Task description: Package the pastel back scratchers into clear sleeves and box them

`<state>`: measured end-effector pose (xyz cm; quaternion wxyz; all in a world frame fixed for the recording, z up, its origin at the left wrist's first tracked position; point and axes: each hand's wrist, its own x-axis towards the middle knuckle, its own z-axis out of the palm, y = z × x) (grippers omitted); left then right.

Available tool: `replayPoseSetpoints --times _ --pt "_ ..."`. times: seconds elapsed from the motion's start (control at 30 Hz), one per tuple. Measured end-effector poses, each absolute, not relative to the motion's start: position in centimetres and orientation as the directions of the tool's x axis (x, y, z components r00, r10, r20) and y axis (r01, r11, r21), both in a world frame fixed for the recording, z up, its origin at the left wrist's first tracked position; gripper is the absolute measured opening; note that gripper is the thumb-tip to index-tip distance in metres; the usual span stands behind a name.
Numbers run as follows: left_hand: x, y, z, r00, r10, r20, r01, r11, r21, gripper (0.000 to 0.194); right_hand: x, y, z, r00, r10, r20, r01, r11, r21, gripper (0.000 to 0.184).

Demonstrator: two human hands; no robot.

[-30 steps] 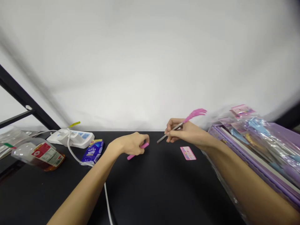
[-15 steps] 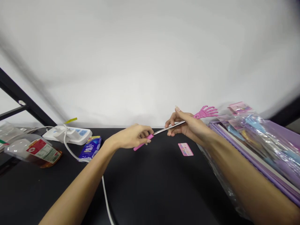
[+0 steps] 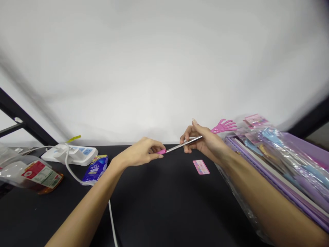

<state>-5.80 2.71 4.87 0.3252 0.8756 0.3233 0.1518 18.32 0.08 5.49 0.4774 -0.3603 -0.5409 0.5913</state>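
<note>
Held across both hands above the black table (image 3: 164, 206) is a back scratcher (image 3: 174, 148) with a metal rod, a pink handle end and a pink hand-shaped head. My left hand (image 3: 141, 151) pinches the pink handle, most of which its fingers hide. Around the metal rod, close to the pink head, my right hand (image 3: 200, 139) is closed with its thumb raised. The head sticks out past my right hand toward the upper right. Below my right hand, a small pink card (image 3: 201, 167) lies flat on the table.
At right, clear-bagged back scratchers (image 3: 290, 151) lie on a purple bin (image 3: 257, 168). At left are a white power strip (image 3: 86, 156) with plugs and a cable, a blue tissue pack (image 3: 95, 169) and a bottle (image 3: 38, 175) of amber liquid. A white wall (image 3: 164, 68) stands behind.
My left hand's grip on the pink handle has shifted, so less of the handle shows below the fingers. My right hand keeps its hold on the rod. The view has moved slightly.
</note>
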Motion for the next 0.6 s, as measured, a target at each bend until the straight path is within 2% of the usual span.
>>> replayPoseSetpoints --times 0.2,0.6 --pt "-5.3 2.0 5.7 0.764 0.644 0.033 0.418 -0.534 0.735 0.021 18.4 0.0 5.6 -0.255 0.958 0.129 -0.196 0.079 -0.977 0.053" --pt "-4.9 0.8 6.0 0.747 0.656 0.11 0.345 -0.524 0.778 0.034 19.1 -0.5 6.2 -0.283 0.94 0.191 -0.291 0.106 -0.951 0.048"
